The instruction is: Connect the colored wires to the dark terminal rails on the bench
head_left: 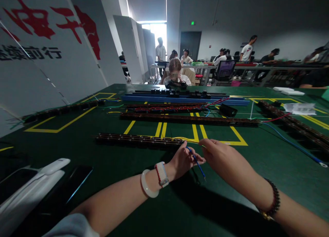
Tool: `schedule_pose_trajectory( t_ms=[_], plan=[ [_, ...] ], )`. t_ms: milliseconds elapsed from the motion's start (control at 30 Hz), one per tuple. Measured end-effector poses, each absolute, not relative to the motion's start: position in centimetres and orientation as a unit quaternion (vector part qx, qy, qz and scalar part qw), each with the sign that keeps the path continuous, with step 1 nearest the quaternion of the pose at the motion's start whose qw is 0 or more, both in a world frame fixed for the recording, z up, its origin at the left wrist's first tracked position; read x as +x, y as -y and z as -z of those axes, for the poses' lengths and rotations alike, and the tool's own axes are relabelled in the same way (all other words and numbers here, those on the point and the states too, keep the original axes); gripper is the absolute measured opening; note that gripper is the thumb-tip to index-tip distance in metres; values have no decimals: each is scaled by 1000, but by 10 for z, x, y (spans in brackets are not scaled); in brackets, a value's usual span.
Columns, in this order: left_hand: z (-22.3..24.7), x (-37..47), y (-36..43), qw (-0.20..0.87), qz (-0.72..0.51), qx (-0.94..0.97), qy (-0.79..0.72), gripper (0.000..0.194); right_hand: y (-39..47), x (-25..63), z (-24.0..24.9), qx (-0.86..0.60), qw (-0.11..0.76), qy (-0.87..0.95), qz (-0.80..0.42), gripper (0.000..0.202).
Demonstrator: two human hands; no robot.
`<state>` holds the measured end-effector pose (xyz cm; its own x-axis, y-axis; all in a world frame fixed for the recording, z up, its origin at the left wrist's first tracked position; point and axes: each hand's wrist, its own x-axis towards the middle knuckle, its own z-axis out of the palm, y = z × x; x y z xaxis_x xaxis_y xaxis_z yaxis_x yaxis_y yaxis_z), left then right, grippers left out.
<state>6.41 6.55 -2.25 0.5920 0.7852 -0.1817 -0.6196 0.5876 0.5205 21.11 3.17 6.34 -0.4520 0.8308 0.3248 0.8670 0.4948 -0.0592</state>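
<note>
My right hand pinches the end of a yellow wire, which runs left to the near black strip with copper-coloured lines. My left hand is at the strip's right end, its thumb beside that end and its fingers stretched out, palm partly up. Across those fingers lies a blue wire, its bare tip pointing down toward the table. Whether the left thumb presses on the strip or wire is hard to make out. The strip lies flat on the green table.
Farther back lie a long dark strip, a red-wired strip and blue rails. More strips flank them at left and right. A phone and a white device are near left. People sit beyond.
</note>
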Motion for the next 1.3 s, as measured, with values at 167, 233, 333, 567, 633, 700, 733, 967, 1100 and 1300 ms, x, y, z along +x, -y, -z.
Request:
schedule_pose_trajectory(
  t_ms=[167, 233, 333, 567, 633, 700, 733, 967, 1100, 1300],
  plan=[
    [21, 60, -63, 867, -416, 228, -151, 44, -59, 204, -76, -455, 312, 828, -99, 8],
    [21, 61, -61, 865, -419, 227, -159, 46, -72, 196, -77, -443, 354, 813, -131, 9],
    [20, 62, -59, 857, -431, 210, -189, 49, -93, 182, -76, -413, 388, 803, -187, 18],
    [18, 64, -58, 858, -438, 182, -199, 37, -132, 144, -75, -302, 345, 851, -257, 26],
    [21, 64, -59, 857, -426, 189, -222, 30, -139, 131, -74, -258, 300, 886, -244, 26],
    [25, 66, -60, 852, -417, 199, -248, 26, -143, 117, -69, -237, 253, 911, -225, 25],
    [27, 66, -60, 847, -416, 208, -257, 25, -144, 110, -66, -233, 229, 921, -213, 24],
    [33, 68, -59, 818, -435, 261, -271, 14, -135, 84, -42, -246, 95, 963, -60, 17],
    [35, 67, -59, 817, -432, 273, -268, 15, -135, 89, -41, -286, 133, 948, -33, 18],
    [30, 67, -60, 821, -431, 268, -260, 18, -138, 98, -38, -267, 132, 952, -77, 18]
  ],
)
